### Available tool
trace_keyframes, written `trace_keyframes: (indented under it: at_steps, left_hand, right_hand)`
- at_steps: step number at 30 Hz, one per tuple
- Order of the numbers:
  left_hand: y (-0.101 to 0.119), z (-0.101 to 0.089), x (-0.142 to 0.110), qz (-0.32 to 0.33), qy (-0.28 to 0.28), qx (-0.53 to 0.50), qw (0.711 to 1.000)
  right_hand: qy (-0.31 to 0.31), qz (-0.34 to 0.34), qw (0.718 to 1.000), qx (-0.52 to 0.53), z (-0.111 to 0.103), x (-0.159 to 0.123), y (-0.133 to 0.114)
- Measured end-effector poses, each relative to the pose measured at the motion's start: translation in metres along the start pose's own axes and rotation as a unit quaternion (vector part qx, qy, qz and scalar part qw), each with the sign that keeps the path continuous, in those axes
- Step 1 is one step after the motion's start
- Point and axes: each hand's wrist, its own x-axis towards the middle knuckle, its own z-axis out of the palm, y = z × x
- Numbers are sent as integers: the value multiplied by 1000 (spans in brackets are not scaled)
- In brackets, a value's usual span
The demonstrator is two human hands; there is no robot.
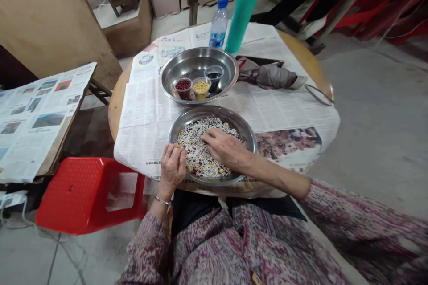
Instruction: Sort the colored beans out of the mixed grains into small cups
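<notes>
A steel basin (248, 132) at the table's near edge holds a spread mix of white grains (205, 160) with dark red, yellow and black beans among them. Over this mix is my right hand (222, 144), its fingers bent down and bunched at the grains; whatever is between the fingertips is hidden. At the basin's left rim rests my left hand (173, 164), fingers curled in and closed, contents not visible. Just behind stands a wider steel basin (187, 64). Inside it are clear cups of red beans (183, 88), yellow beans (201, 88) and black beans (214, 76).
Newspaper (140, 111) covers the round table. Farther back stand a water bottle (219, 24) and a tall teal bottle (243, 15). A grey folded umbrella (270, 75) lies at the right. On the left are a red stool (76, 196) and another newspaper-covered table (43, 116).
</notes>
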Motion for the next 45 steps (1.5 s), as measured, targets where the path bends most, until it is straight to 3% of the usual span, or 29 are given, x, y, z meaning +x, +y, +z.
trace_keyframes:
  at_steps: [4, 7, 9, 14, 17, 22, 29, 36, 40, 45]
  left_hand:
    - [-1, 1, -1, -3, -3, 5, 1000]
    - [-1, 1, -1, -4, 0, 0, 1000]
    - [0, 1, -1, -8, 1, -2, 1000]
    - [0, 1, 0, -2, 6, -9, 1000]
    - [0, 1, 0, -3, 4, -8, 1000]
    - [1, 1, 0, -9, -6, 2, 1000]
    - [0, 1, -2, -22, -10, -8, 1000]
    - [1, 1, -1, -9, -7, 7, 1000]
    - [1, 1, -1, -14, -10, 4, 1000]
    - [0, 1, -2, -13, -7, 3, 1000]
  right_hand:
    - [-35, -121, 988, 92, 12, -10, -31]
    - [-43, -164, 978, 124, 17, -8, -30]
    - [-27, -141, 983, 115, 16, 0, -16]
    - [37, 6, 998, 43, 5, 29, 41]
    - [48, 57, 997, 0, 0, 32, 58]
    - [60, -7, 998, -14, 0, 20, 44]
    - [-6, -98, 995, 15, -7, -7, 12]
    - [-68, -137, 983, 97, -18, -48, 8]
    - [-98, -111, 981, 128, -15, -42, 19]
    - [-42, -23, 993, 106, -16, -5, 51]
